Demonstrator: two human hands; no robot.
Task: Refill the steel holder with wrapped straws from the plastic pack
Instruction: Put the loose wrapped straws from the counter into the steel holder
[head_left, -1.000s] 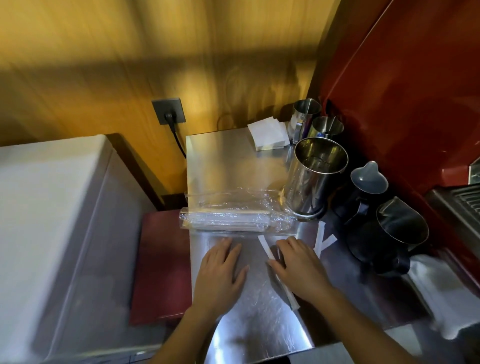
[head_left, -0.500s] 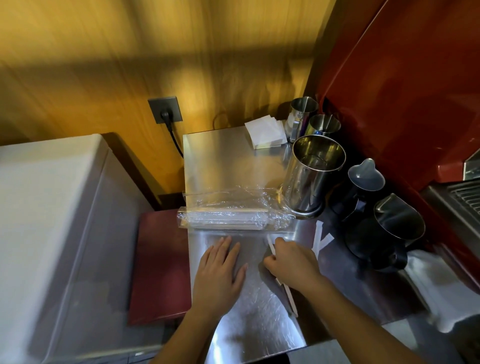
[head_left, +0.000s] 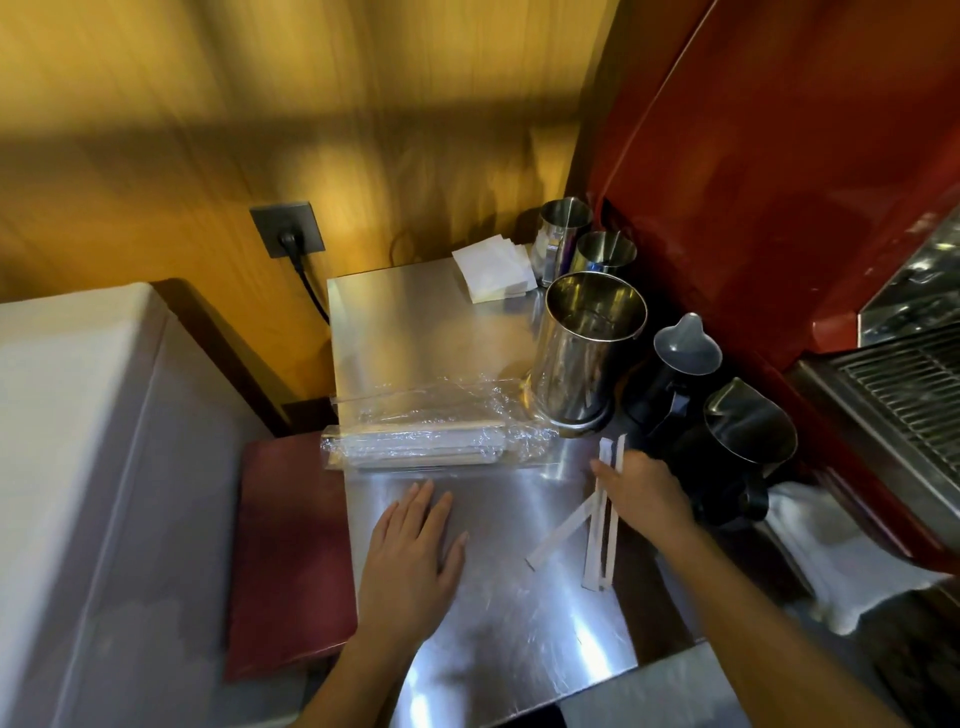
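Item: steel holder (head_left: 587, 353), tall and upright on the steel counter (head_left: 415, 322), at about one o'clock from the person's hands. Its mouth was open and the inside looked nearly empty; a thin pale strip or two showed in it, too faint to call straws for certain. Refill judged barely begun.

Item: plastic pack (head_left: 431, 441), lying flat on its side at twelve o'clock from the left hand, its right end just beside the holder's base. It looked crumpled and opened, with most of the wrapped straws seemingly inside.

Item: loose straws (head_left: 597, 530), a few in white paper, on the counter at five o'clock from the holder; two lay side by side, one splayed off toward seven o'clock.

Item: right hand (head_left: 644, 488), fingers curled down onto the upper ends of those loose straws, touching them; whether it had closed on them, I could not tell.

Item: left hand (head_left: 410, 551), flat and spread on the counter, holding nothing, near the pack.

Remaining, by my reckoning: lift the loose straws into the holder, then empty the pack.
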